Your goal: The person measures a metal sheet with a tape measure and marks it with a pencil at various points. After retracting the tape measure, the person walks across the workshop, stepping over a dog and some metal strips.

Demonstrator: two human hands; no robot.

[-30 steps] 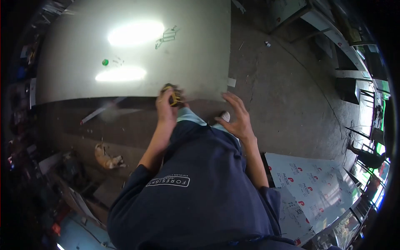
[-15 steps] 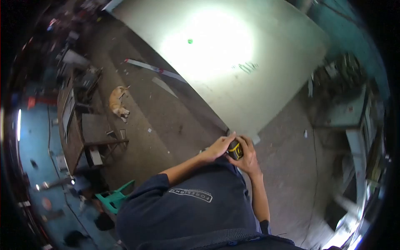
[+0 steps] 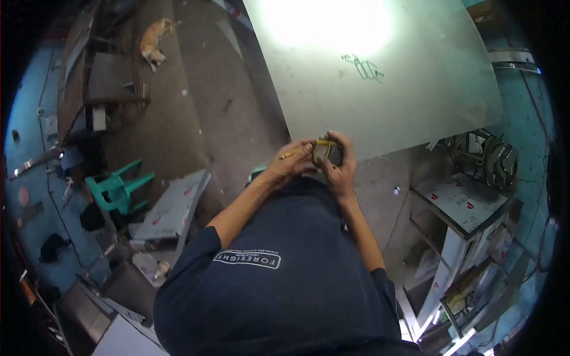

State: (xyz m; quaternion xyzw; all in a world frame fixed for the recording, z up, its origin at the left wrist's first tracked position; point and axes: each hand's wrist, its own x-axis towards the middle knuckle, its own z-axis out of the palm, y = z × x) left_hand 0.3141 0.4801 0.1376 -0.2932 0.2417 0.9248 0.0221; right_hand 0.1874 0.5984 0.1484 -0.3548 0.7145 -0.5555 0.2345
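My right hand (image 3: 343,166) is wrapped round a black and yellow tape measure (image 3: 336,155) in front of my chest. Right beside it, my left hand (image 3: 287,163) is closed, its fingertips at the side of the tape measure. A slim yellow piece (image 3: 287,155) pokes out from between the left fingers; I cannot tell whether it is tape blade or a pencil. Just beyond both hands lies the near corner of a large metal sheet (image 3: 409,107), with a green hand-drawn sketch (image 3: 365,68) on it.
A green plastic stool (image 3: 119,188) and a film-covered metal panel (image 3: 172,207) stand at left, near a wooden table (image 3: 74,89). A dog (image 3: 154,41) lies on the floor. At right is a metal-topped stand (image 3: 466,202) with stacked parts (image 3: 496,160) behind it.
The view has shifted down and turned, bringing the stool and right-hand stand into fuller sight. The tape measure has been turned in my hands, and the slim yellow piece now shows at my left fingers.
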